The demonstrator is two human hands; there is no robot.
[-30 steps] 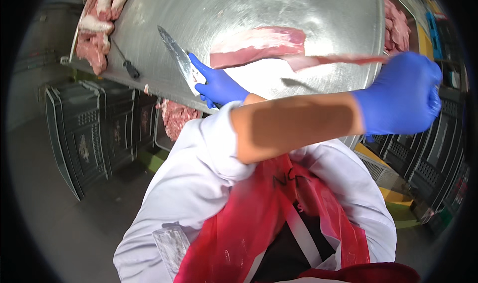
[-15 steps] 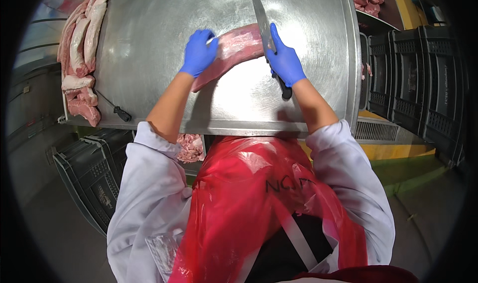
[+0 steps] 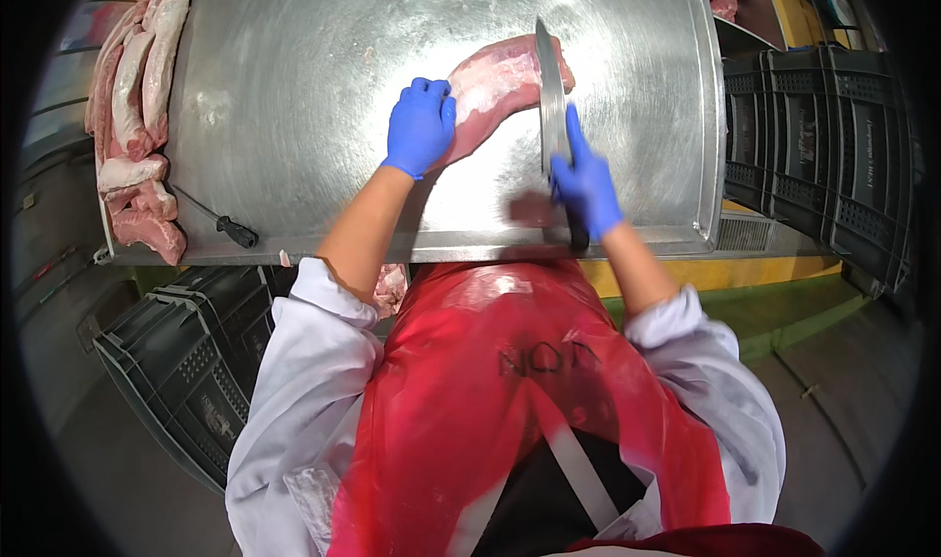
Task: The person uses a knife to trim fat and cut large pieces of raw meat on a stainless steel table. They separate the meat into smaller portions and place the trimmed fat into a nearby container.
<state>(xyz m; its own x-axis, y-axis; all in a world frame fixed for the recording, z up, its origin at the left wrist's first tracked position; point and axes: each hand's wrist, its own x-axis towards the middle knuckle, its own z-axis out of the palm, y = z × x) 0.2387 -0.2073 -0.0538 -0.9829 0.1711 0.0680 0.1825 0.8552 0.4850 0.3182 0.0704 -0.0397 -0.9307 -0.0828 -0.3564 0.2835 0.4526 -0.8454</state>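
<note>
A long pale-pink piece of meat (image 3: 495, 81) lies aslant on the metal table. My left hand (image 3: 420, 128), in a blue glove, grips its near left end with the fingers curled over it. In my blue-gloved right hand (image 3: 590, 186) is a long knife (image 3: 552, 96) with a black handle, its tip pointing away from me. The blade crosses the meat a little in from the far right end, and a short stub of meat shows beyond it. Whether the edge has gone into the meat, I cannot tell.
Several long strips of meat (image 3: 132, 86) are stacked along the metal table's (image 3: 323, 27) left edge. Beside them lies a thin rod with a black handle (image 3: 237, 231), like a sharpening steel. Dark plastic crates (image 3: 814, 155) stand at the right, another crate (image 3: 186, 371) at the lower left.
My left hand and the meat have shifted right. The knife has moved right and toward me; its blade now crosses the meat inside the right end instead of at that end.
</note>
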